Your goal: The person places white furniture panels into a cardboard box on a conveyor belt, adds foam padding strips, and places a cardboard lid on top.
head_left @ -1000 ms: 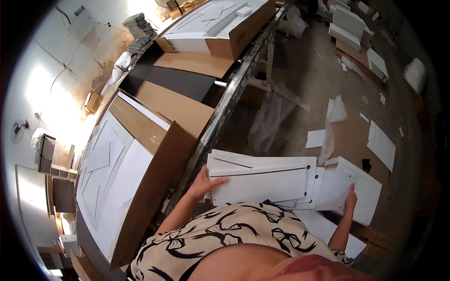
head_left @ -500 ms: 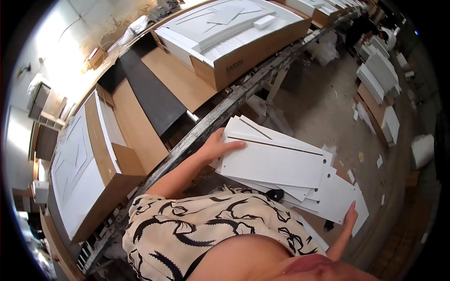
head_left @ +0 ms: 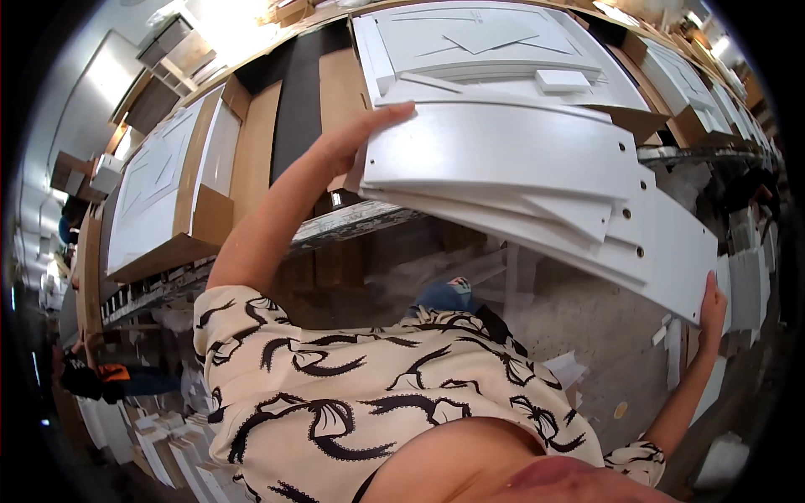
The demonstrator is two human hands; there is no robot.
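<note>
I hold a stack of several flat white panels (head_left: 520,180) with small drilled holes, lifted in front of me at table height. My left hand (head_left: 356,138) grips the stack's left end, thumb on top. At the lower right corner my right hand (head_left: 713,306) supports the stack from beneath. The panels overlap the near edge of an open cardboard box (head_left: 625,117) filled with white panels.
A long conveyor-like table (head_left: 352,222) carries several open cardboard boxes (head_left: 180,201) of white panels. Loose white pieces (head_left: 755,285) lie on the floor at right. Another person (head_left: 92,377) stands at far left.
The panel stack has risen from low near the floor up to the level of the table and boxes. Both hands stayed on its ends.
</note>
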